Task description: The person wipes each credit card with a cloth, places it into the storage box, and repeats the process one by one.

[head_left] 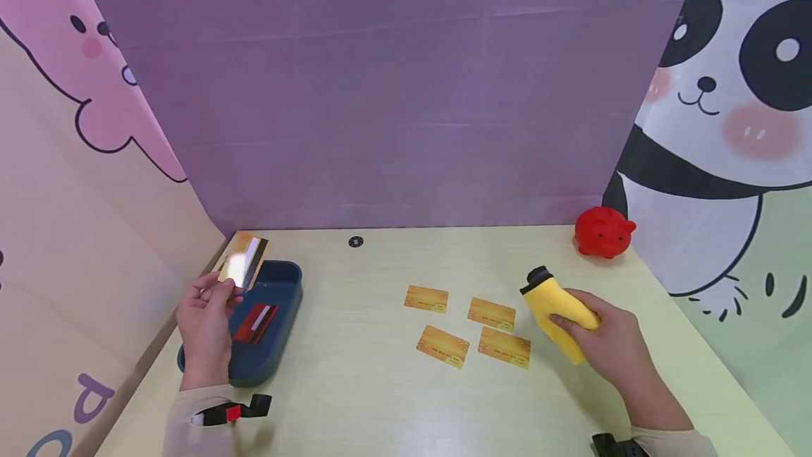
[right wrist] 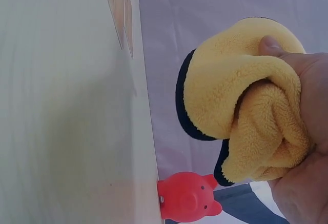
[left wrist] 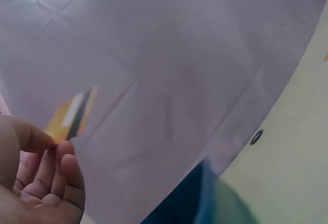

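My left hand [head_left: 206,323] pinches a gold bank card [head_left: 244,259] by its lower edge, above a dark blue tray [head_left: 292,288]. The card's back, with a black stripe and a white strip, faces me in the head view. A red card [head_left: 256,323] with a dark stripe lies inside the tray. My right hand [head_left: 612,337] grips a folded yellow cloth [head_left: 558,309] with black edging, held over the right part of the table. Between the hands, several gold cards [head_left: 444,345] lie face up on the table, apart from each other.
A red piggy bank [head_left: 604,233] stands at the table's back right corner. Near the back edge lies a small black disc [head_left: 356,241]. A purple backdrop [head_left: 406,90] rises behind the table [head_left: 355,400], with printed panels on both sides.
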